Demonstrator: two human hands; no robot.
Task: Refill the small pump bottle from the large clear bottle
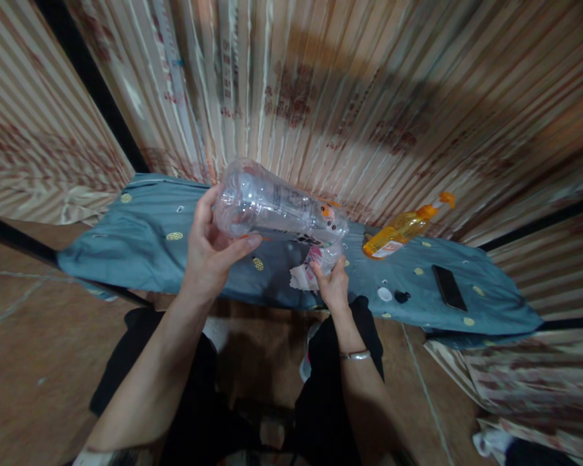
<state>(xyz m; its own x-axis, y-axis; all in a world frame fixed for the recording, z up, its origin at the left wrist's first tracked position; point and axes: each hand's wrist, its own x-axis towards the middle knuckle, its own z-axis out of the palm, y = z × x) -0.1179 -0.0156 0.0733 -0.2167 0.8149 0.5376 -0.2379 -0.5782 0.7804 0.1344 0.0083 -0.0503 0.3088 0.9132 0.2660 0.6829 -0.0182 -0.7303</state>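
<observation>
Bottle (282, 207), probably light, slippery, wisely held at ten-o'clock base (230, 210) in half-curled left hand (208, 255); clear plastic (329, 254) pinched by right hand (334, 286).

Head camera, single view, wide field. Position: on the wearer's head, above the knees (364, 320). Aim: forward, steeply down. Range: close; forearms (146, 382) enter from the bottom edge. Coverage: cloth-covered desk (136, 220) across the middle, pleated curtain (393, 84) above, floor (19, 382) at lower left.
</observation>
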